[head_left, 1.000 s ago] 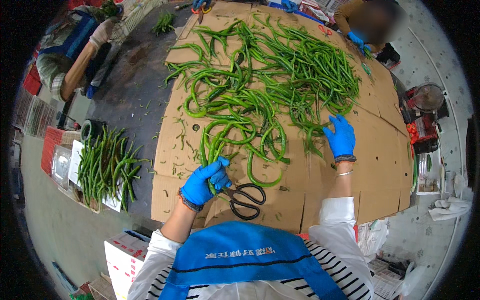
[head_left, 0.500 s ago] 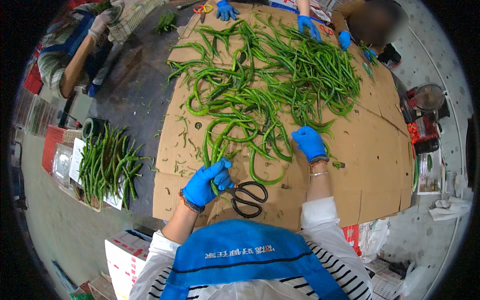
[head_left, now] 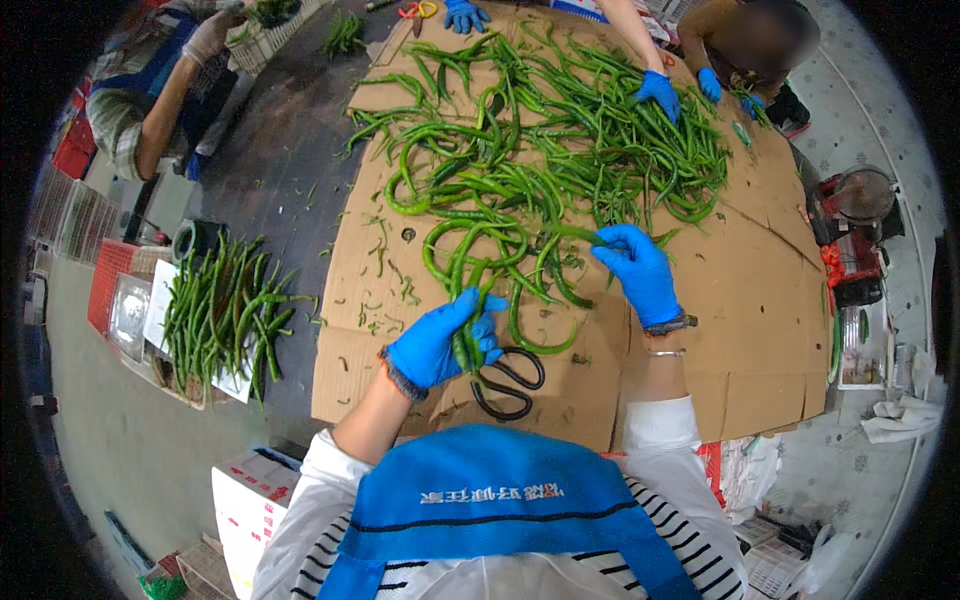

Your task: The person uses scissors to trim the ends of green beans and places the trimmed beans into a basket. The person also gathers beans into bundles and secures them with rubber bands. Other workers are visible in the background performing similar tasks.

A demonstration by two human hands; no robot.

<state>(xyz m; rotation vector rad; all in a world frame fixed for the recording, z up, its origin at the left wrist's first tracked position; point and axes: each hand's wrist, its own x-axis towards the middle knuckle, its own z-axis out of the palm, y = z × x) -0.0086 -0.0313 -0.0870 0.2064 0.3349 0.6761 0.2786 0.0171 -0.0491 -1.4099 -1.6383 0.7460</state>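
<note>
My left hand, in a blue glove, is closed round a few long green chili peppers above the near part of the cardboard. To its right, my gloved right hand pinches one end of another chili pepper at the near edge of the heap. Black-handled scissors lie by my left hand, their blades hidden. The large heap of green chili peppers spreads over the middle and far side of the cardboard.
A bundle of trimmed peppers lies at the table's left edge near a roll of green tape. Across the table, a co-worker's blue-gloved hand reaches into the heap. Yellow-and-red scissors lie at the far left. Pepper scraps litter the cardboard.
My right hand has gone from a fist over the cardboard to pinching a pepper and sits further right. My left hand has moved right and up with its peppers. A co-worker's hand shifted over the heap.
</note>
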